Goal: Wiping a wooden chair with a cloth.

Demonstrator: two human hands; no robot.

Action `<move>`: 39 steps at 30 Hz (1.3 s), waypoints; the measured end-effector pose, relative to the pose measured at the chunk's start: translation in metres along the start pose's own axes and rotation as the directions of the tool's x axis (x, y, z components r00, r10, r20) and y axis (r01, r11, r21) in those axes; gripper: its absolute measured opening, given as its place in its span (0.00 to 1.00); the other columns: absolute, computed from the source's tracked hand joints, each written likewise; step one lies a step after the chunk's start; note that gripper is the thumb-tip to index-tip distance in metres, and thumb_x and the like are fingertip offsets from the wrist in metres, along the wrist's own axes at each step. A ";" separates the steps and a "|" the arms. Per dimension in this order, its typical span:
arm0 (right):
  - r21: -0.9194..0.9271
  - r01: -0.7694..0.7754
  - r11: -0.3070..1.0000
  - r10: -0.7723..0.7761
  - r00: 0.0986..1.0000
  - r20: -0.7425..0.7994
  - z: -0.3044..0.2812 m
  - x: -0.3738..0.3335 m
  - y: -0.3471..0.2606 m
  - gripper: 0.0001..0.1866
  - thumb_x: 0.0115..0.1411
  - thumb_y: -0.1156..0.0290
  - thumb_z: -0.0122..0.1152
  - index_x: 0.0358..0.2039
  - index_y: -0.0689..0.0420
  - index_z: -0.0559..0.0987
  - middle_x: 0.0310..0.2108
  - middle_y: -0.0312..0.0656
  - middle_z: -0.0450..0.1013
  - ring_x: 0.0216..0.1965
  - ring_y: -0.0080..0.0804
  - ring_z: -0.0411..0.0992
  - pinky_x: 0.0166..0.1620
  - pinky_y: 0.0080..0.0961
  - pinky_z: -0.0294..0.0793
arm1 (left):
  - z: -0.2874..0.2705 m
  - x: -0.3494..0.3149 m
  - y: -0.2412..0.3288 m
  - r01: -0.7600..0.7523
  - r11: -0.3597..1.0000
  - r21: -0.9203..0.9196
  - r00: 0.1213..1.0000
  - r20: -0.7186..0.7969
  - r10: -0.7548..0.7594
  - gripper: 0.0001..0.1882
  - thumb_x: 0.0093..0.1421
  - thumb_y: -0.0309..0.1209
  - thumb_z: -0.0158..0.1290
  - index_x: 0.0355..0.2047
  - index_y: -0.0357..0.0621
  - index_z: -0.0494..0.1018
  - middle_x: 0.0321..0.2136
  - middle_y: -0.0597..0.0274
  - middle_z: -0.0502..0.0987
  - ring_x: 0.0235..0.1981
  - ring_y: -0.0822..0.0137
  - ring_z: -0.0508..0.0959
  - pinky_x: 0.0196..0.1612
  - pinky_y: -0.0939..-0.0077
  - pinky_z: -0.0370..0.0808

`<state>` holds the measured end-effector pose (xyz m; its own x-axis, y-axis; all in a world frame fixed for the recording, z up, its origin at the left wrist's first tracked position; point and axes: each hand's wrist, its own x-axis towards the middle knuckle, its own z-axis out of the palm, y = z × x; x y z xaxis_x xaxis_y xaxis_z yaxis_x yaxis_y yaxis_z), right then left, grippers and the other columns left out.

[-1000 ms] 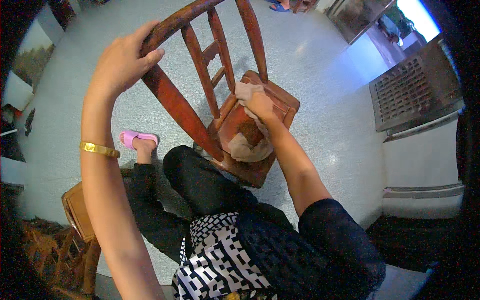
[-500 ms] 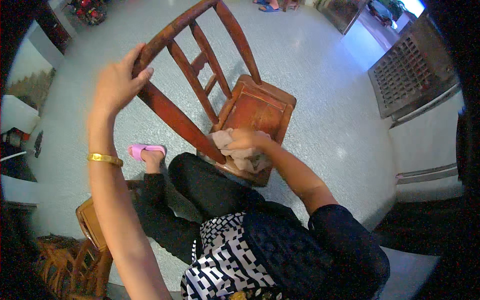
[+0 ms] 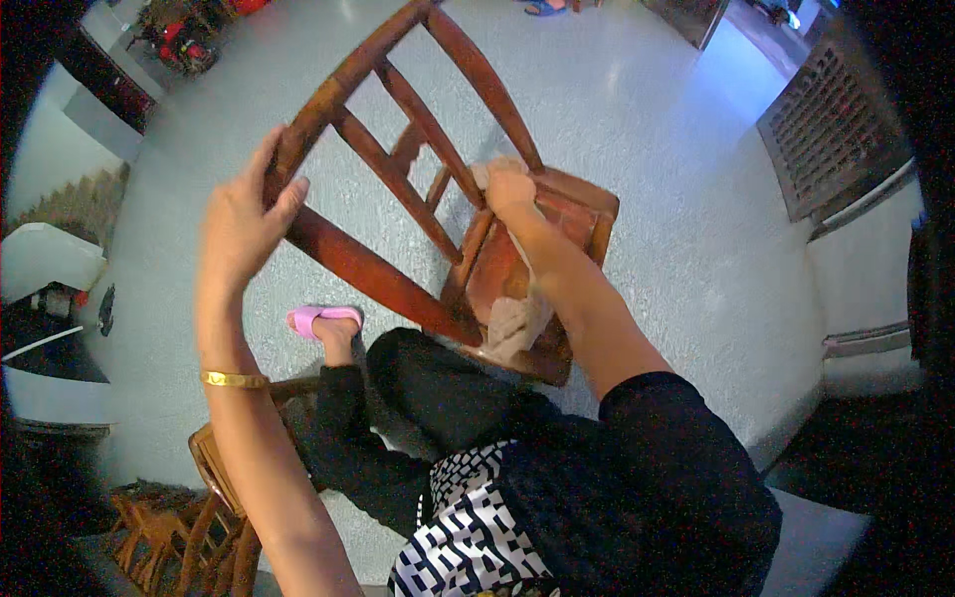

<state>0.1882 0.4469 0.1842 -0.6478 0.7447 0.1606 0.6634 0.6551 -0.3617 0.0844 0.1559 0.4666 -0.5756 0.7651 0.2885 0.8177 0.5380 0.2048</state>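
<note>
1. Red-brown wood, slightly glossy, forms the slat-backed chair (image 3: 492, 269) at the centre, in front of our knees; its curved posts taper, and a squarish frame borders the redder panel of its seat.
2. A soft, crumpled beige cloth (image 3: 517, 323) trails across that seat, one loose fold near the front corner, its other end bunched at the back.
3. We judge the work with the cloth to be under way, not finished, since it lies in use on the seat; which patches have been gone over, and which are left, we cannot tell.
4. Our right hand (image 3: 510, 189) has its fingers curled over the bunched end, beside the slats' feet.
5. Our left hand (image 3: 244, 219) grips the chair's rounded top rail, thumb on the near side, a shiny gold bangle (image 3: 234, 379) on that wrist.
6. Below are our matte black trousers (image 3: 438, 373) and a smooth pink slipper (image 3: 310, 320).
7. Around us spreads a pale, finely mottled floor (image 3: 686, 239), with a brown lattice panel (image 3: 836, 129) well apart at the right.
</note>
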 end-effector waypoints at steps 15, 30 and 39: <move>-0.830 0.146 0.539 -0.359 0.931 -0.069 -0.017 -0.090 -0.016 0.18 0.52 0.66 0.51 0.43 0.61 0.73 0.44 0.49 0.69 0.47 0.46 0.69 0.33 0.38 0.72 | -0.003 0.005 0.003 -0.005 1.000 0.008 1.000 -0.020 0.005 0.28 0.53 0.42 0.53 0.55 0.53 0.64 0.29 0.47 0.77 0.34 0.49 0.78 0.38 0.60 0.72; -0.004 0.626 0.779 -0.617 0.768 0.173 -0.056 -0.075 -0.011 0.28 0.51 0.73 0.53 0.55 0.41 0.66 0.50 0.42 0.62 0.44 0.43 0.67 0.41 0.42 0.65 | 0.000 0.003 -0.002 -0.031 0.999 -0.009 0.999 -0.037 0.030 0.30 0.55 0.42 0.53 0.57 0.53 0.61 0.33 0.48 0.78 0.35 0.53 0.79 0.40 0.64 0.73; 0.030 0.632 0.774 -0.630 0.767 0.119 -0.028 -0.087 -0.010 0.20 0.51 0.69 0.52 0.47 0.43 0.72 0.39 0.34 0.72 0.40 0.40 0.70 0.37 0.42 0.67 | -0.005 0.005 -0.003 -0.042 0.999 0.004 0.999 -0.012 0.042 0.27 0.56 0.38 0.53 0.56 0.51 0.62 0.35 0.49 0.77 0.37 0.56 0.79 0.41 0.66 0.73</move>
<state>0.2483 0.3795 0.1998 -0.9597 0.1430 0.2421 0.0932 0.9741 -0.2059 0.0793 0.1558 0.4724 -0.5411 0.7826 0.3080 0.8409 0.5073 0.1885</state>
